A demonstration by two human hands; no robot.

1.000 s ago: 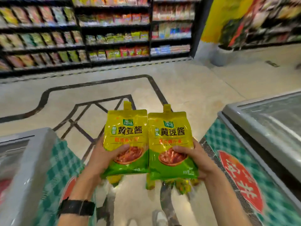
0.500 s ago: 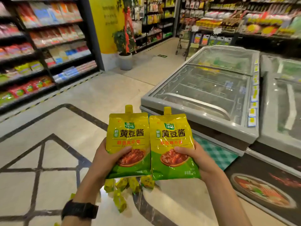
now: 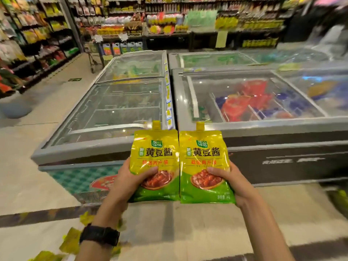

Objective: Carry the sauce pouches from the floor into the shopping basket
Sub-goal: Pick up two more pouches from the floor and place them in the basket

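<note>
Two sauce pouches [image 3: 204, 189] held upright, side by side.
L pouch [image 3: 155, 157] is gripped by the left hand [image 3: 130, 182], R pouch [image 3: 204, 159] by the right hand [image 3: 237, 183], thumbs on the fronts. Loose pouches [image 3: 71, 240] are seen on floor at 7 o'clock; chest freezers [image 3: 120, 110] at 12.

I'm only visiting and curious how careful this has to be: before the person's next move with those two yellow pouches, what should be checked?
1. Left hand grips the left pouch, thumb across its front: ok.
2. Right hand grips the right pouch the same way: ok.
3. Both pouches upright, spouts on top, side by side: ok.
4. Shopping basket in sight: not ok, none shows in this view.
5. Way straight ahead free: not ok, chest freezers stand directly in front.
6. Floor cleared: not ok, loose pouches lie beside the left forearm.
</note>
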